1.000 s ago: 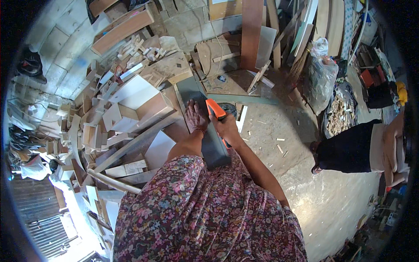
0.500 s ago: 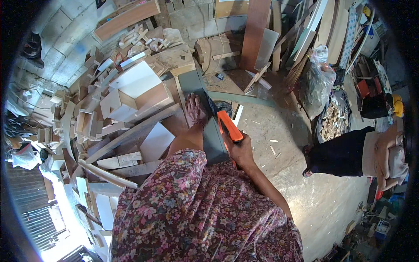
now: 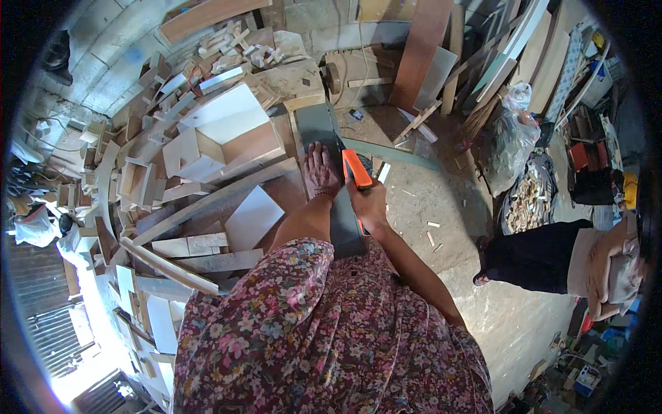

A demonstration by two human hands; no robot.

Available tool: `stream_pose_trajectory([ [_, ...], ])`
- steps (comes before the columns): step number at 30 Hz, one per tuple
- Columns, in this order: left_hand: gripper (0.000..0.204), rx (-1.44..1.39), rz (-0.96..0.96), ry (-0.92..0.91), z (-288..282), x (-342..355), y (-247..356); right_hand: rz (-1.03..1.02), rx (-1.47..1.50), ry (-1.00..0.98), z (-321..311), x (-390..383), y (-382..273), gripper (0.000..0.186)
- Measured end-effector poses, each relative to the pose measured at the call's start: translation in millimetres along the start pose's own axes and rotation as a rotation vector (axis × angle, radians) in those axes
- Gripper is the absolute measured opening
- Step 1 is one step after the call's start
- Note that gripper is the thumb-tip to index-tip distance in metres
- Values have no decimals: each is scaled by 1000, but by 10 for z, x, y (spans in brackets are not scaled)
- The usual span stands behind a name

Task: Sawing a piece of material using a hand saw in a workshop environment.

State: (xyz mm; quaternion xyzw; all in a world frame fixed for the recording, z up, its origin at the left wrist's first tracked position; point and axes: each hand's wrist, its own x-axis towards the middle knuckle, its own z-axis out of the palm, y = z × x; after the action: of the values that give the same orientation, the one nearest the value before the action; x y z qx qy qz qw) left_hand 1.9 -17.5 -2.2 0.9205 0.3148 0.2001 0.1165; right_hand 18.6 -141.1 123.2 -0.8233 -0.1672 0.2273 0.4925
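Observation:
A long dark grey-green board [image 3: 348, 231] stretches away from my lap toward the workbench. Flat on its top lies my left hand [image 3: 322, 171], fingers stretched forward and pressing the surface. My right hand [image 3: 370, 205] is wrapped round the orange handle of a handsaw [image 3: 355, 169] at the board's right edge. The saw's dark blade points forward along that edge and is mostly hidden by the handle and board, so I cannot tell how deep it sits.
Left of the board are an open white wooden box [image 3: 224, 141], a white panel [image 3: 254, 217] and several timber offcuts. A person in dark trousers [image 3: 534, 259] stands at the right, near a bag of wood scraps [image 3: 529, 203]. A green strip [image 3: 389, 153] lies beyond the saw.
My right hand has pushed the saw forward, away from me, along the board's edge. My left hand stays flat on the board. The whole view has shifted slightly.

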Motion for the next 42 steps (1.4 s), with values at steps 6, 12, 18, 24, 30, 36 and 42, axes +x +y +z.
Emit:
stream_pose_trajectory([
  [6,45,-58,-11,8,-8,-22,-33,-104,116,68,33,-183,-27,25],
  [12,34,80,10,14,-57,94,-42,-34,152,-36,-465,-696,-240,21],
  [18,24,106,-90,-137,-92,261,-7,33,153,-12,-395,-779,-56,20],
  [24,47,-34,41,18,103,234,-36,22,296,34,-60,-336,137,16],
  [30,40,32,-12,-52,-16,260,-9,-40,217,70,16,-235,156,18],
  [36,34,-36,-35,40,177,254,-172,95,254,-63,-450,-753,-154,20],
  [42,36,-16,31,44,62,305,-45,56,246,13,-264,-611,161,19],
])
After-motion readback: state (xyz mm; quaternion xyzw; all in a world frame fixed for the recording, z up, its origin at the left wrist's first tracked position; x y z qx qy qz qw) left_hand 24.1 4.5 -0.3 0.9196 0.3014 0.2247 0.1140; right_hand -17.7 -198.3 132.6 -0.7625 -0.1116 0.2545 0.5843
